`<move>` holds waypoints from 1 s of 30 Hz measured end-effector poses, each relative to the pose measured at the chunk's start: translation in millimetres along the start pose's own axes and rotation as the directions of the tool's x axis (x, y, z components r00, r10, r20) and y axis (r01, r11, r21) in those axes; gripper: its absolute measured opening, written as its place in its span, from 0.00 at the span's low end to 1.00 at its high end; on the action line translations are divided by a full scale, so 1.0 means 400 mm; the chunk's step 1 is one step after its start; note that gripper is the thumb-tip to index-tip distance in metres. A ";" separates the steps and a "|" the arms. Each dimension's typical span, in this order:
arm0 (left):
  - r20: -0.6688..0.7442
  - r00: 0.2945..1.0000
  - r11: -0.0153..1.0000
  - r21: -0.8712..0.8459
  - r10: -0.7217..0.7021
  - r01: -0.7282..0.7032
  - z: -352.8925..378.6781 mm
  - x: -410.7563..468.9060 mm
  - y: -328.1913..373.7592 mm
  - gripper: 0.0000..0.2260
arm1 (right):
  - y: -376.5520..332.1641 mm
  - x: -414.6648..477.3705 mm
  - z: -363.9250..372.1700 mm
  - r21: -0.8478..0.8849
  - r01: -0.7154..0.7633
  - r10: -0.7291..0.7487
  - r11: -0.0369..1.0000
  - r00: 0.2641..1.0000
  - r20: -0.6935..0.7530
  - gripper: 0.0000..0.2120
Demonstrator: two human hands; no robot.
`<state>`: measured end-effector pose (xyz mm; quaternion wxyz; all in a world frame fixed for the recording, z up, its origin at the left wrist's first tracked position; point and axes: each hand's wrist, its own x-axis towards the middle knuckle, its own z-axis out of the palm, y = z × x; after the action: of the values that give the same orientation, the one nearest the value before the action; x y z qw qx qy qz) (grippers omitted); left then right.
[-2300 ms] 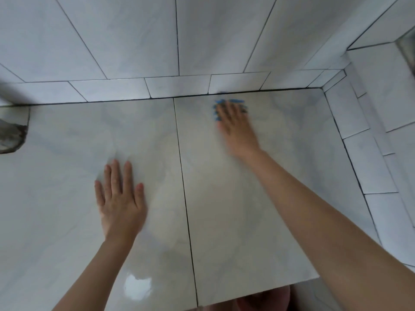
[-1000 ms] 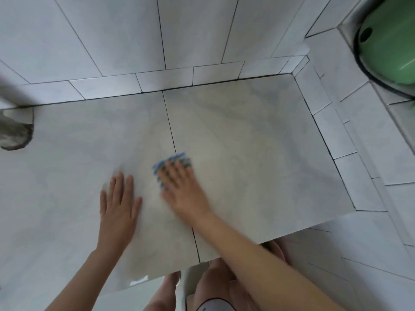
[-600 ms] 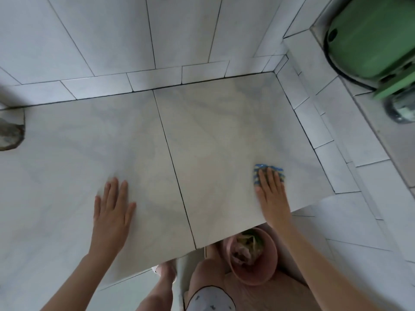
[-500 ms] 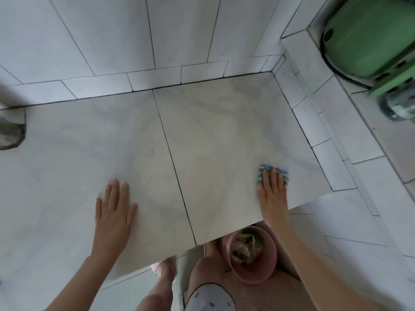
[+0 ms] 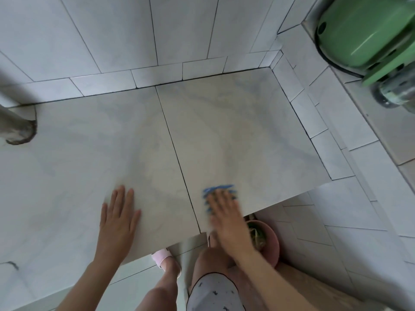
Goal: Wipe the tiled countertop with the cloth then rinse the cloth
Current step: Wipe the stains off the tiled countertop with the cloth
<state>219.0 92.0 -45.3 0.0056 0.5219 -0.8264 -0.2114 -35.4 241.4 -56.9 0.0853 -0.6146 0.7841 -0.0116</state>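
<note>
The tiled countertop (image 5: 235, 131) is pale marbled tile with a dark grout line down its middle. My right hand (image 5: 226, 218) presses flat on a blue striped cloth (image 5: 215, 190) near the counter's front edge, just right of the grout line. Only the cloth's far and left fringe shows past the fingers, and the hand is motion-blurred. My left hand (image 5: 119, 218) lies flat, fingers spread, on the left tile near the front edge, holding nothing.
Tiled walls bound the counter at the back and right. A green rounded appliance (image 5: 363, 30) sits at the upper right. A pink bin (image 5: 267, 241) with rubbish stands on the floor below the front edge. A grey pipe (image 5: 15, 124) meets the counter at the left.
My right hand has slid the cloth left along the front edge, from the right tile's right side to near the grout line. My left hand has stayed put.
</note>
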 end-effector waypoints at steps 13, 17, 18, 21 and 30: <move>-0.007 0.998 0.995 0.077 -0.060 0.060 -0.032 -0.053 -0.107 0.29 | -0.104 -0.048 -0.011 0.134 -0.353 0.351 0.926 0.936 0.044 0.28; -0.022 0.994 0.990 0.082 -0.112 0.113 -0.053 -0.087 -0.164 0.29 | -0.329 -0.056 0.022 0.138 -0.146 0.140 0.980 0.989 0.053 0.25; -0.025 0.992 0.989 0.080 -0.123 0.124 -0.056 -0.094 -0.174 0.30 | -0.380 -0.065 0.029 0.156 -0.089 0.081 0.984 0.995 0.055 0.25; -0.040 0.991 0.988 0.073 -0.131 0.134 -0.062 -0.108 -0.204 0.31 | -0.488 -0.091 0.045 0.159 0.059 -0.069 0.986 0.996 0.059 0.26; -0.137 0.976 0.984 0.029 -0.168 0.174 -0.070 -0.111 -0.265 0.31 | -0.254 0.025 0.011 0.019 -0.106 0.104 0.994 0.992 0.065 0.23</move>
<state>336.8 82.0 -47.9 0.0324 0.6041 -0.7803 -0.1585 60.5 207.1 -50.2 0.1177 -0.5716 0.8120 0.0040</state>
